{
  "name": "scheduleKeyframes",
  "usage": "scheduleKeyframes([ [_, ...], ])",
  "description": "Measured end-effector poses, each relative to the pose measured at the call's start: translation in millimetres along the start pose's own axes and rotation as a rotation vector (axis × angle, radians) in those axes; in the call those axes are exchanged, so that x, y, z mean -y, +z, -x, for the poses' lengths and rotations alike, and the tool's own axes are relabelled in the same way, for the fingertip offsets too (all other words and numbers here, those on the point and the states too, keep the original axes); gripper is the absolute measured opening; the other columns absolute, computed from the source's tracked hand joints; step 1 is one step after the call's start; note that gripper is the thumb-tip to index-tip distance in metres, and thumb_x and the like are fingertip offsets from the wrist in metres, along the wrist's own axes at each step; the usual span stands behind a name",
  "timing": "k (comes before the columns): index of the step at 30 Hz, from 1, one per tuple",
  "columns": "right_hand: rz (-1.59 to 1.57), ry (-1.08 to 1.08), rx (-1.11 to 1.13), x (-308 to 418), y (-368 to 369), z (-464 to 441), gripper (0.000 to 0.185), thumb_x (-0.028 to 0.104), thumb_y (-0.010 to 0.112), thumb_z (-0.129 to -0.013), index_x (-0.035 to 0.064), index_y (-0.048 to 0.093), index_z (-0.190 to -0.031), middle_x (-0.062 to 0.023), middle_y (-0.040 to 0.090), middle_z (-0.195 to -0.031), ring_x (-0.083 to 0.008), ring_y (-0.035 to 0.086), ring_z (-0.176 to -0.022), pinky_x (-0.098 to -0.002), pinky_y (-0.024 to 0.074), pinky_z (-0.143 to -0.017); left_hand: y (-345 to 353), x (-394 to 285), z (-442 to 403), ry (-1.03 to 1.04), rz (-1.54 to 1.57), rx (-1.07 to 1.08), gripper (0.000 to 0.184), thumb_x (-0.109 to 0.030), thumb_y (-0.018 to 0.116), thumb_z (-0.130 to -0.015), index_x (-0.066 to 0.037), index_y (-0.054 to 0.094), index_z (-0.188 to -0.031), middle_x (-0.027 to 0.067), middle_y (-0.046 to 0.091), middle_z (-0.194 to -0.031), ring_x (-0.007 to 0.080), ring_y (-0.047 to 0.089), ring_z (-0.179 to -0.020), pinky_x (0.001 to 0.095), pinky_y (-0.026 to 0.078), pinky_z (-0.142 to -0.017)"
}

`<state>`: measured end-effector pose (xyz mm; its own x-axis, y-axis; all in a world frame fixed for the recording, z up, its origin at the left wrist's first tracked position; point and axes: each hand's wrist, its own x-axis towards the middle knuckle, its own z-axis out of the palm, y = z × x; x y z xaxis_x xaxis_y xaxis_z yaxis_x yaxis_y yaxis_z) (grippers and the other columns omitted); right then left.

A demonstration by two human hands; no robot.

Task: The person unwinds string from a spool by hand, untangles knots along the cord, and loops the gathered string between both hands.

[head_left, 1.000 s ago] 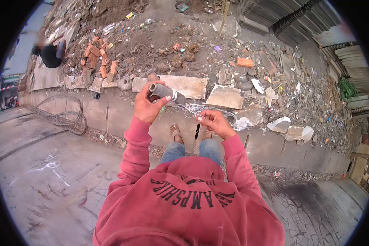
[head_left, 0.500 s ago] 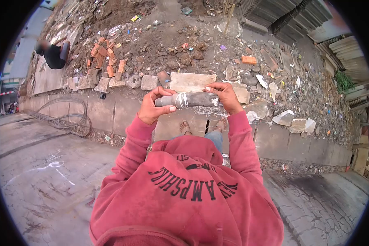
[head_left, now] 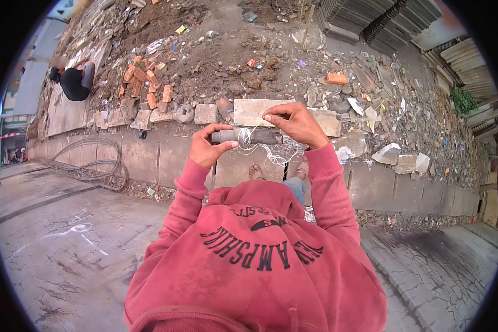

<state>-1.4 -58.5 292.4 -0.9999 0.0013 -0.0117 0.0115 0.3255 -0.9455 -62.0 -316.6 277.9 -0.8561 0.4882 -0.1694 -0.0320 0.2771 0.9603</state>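
Observation:
My left hand [head_left: 207, 146] grips the left end of a grey cylindrical rod [head_left: 225, 136], held level in front of me. White string [head_left: 244, 136] is wound around the rod just right of my left thumb. My right hand [head_left: 299, 126] pinches a strand of that string between thumb and fingers, above and right of the windings, off the rod. The rod's darker right part [head_left: 265, 136] lies below my right hand, its far end partly hidden by string. Loose tangled string [head_left: 276, 156] hangs beneath the rod, over my feet.
Concrete blocks [head_left: 206, 114] and a flat slab [head_left: 254, 113] line the rubble ground ahead. Orange bricks [head_left: 140, 77] lie in a heap at upper left, near a crouching person [head_left: 74, 83]. Coiled cable [head_left: 88, 160] rests at left. Stacked corrugated sheets [head_left: 359, 22] stand at upper right.
My right hand has let go of the rod's right end and moved up and left, now drawing a string strand taut from the windings. My left hand keeps its hold.

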Motion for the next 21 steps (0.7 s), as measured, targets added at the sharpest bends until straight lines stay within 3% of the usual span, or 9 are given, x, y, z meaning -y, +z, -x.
scheduleKeyframes([
  [3,-0.141,0.057,0.043,-15.8,-9.5,2.4,0.019,0.015,0.069,-0.087,-0.0010,0.072,-0.096,-0.0016,0.066,-0.076,-0.0071,0.054,-0.067,-0.0251,0.0441,-0.060,-0.5,-6.2,-0.6,0.008,0.082,-0.053,0.037,-0.004,0.083,-0.069,-0.003,0.068,-0.102,0.0032,0.069,-0.092,0.0106,0.064,-0.082,0.0247,0.052,-0.073],
  [7,-0.250,0.146,0.160,-4.8,16.3,40.7,0.022,0.020,0.069,-0.088,-0.0001,0.072,-0.096,-0.0031,0.069,-0.079,-0.0077,0.057,-0.071,-0.0268,0.0464,-0.064,6.4,-13.4,2.3,0.101,-0.113,-0.385,0.036,-0.011,0.086,-0.067,-0.001,0.068,-0.096,0.0046,0.068,-0.084,0.0107,0.064,-0.078,0.0249,0.052,-0.069],
  [11,-0.309,0.305,0.307,-32.8,47.8,44.6,0.020,0.017,0.069,-0.087,-0.0001,0.072,-0.097,-0.0027,0.068,-0.075,-0.0069,0.056,-0.069,-0.0250,0.0450,-0.061,4.5,-19.3,-2.9,-0.008,-0.112,-0.513,0.029,-0.015,0.080,-0.078,0.003,0.062,-0.091,0.0097,0.067,-0.085,0.0124,0.063,-0.072,0.0242,0.053,-0.065],
  [13,-0.203,0.318,0.014,-68.8,53.7,38.7,0.019,0.014,0.067,-0.088,-0.0019,0.071,-0.097,-0.0041,0.069,-0.077,-0.0070,0.057,-0.069,-0.0246,0.0454,-0.063,-4.5,-22.3,-8.7,-0.113,0.586,-0.318,0.032,-0.025,0.075,-0.083,0.003,0.061,-0.088,0.0098,0.067,-0.080,0.0140,0.062,-0.061,0.0246,0.052,-0.055],
  [15,-0.155,0.214,-0.377,-85.4,32.9,35.7,0.021,0.014,0.066,-0.089,-0.0052,0.070,-0.096,-0.0054,0.070,-0.080,-0.0071,0.059,-0.072,-0.0240,0.0469,-0.066,-22.3,-19.8,-8.3,-0.089,0.516,-0.320,0.031,-0.030,0.069,-0.087,0.000,0.061,-0.081,0.0083,0.066,-0.073,0.0153,0.060,-0.053,0.0250,0.048,-0.047],
  [17,-0.140,0.146,-0.623,-76.1,-8.7,38.7,0.019,0.011,0.065,-0.091,-0.0049,0.070,-0.100,-0.0063,0.070,-0.085,-0.0082,0.060,-0.076,-0.0224,0.0469,-0.070,-37.3,-25.7,-4.5,-0.229,0.014,-0.288,0.030,-0.029,0.070,-0.087,-0.003,0.062,-0.076,0.0052,0.062,-0.062,0.0140,0.058,-0.048,0.0249,0.045,-0.043],
  [18,-0.107,0.268,-0.653,-79.6,-35.8,45.9,0.020,0.010,0.065,-0.091,-0.0056,0.069,-0.101,-0.0061,0.070,-0.087,-0.0085,0.060,-0.078,-0.0221,0.0470,-0.071,-43.7,-5.7,-6.5,-0.089,-0.298,-0.409,0.036,-0.033,0.071,-0.083,-0.001,0.064,-0.069,0.0080,0.059,-0.053,0.0131,0.060,-0.049,0.0290,0.045,-0.044],
  [19,-0.152,0.192,-0.646,-68.3,-52.3,51.7,0.021,0.011,0.066,-0.091,-0.0056,0.069,-0.102,-0.0050,0.069,-0.088,-0.0076,0.059,-0.077,-0.0216,0.0466,-0.071,-45.3,8.1,-4.2,-0.096,-0.297,-0.440,0.036,-0.033,0.071,-0.083,-0.001,0.064,-0.069,0.0080,0.059,-0.053,0.0131,0.060,-0.049,0.0290,0.045,-0.044],
  [21,-0.025,0.122,-0.612,-46.4,-68.6,61.8,0.019,0.012,0.067,-0.090,-0.0040,0.070,-0.101,-0.0038,0.067,-0.087,-0.0072,0.057,-0.077,-0.0207,0.0451,-0.070,-43.0,22.4,-5.9,-0.023,-0.588,-0.764,0.040,-0.037,0.070,-0.083,-0.001,0.064,-0.066,0.0070,0.057,-0.052,0.0134,0.055,-0.045,0.0319,0.043,-0.042],
])
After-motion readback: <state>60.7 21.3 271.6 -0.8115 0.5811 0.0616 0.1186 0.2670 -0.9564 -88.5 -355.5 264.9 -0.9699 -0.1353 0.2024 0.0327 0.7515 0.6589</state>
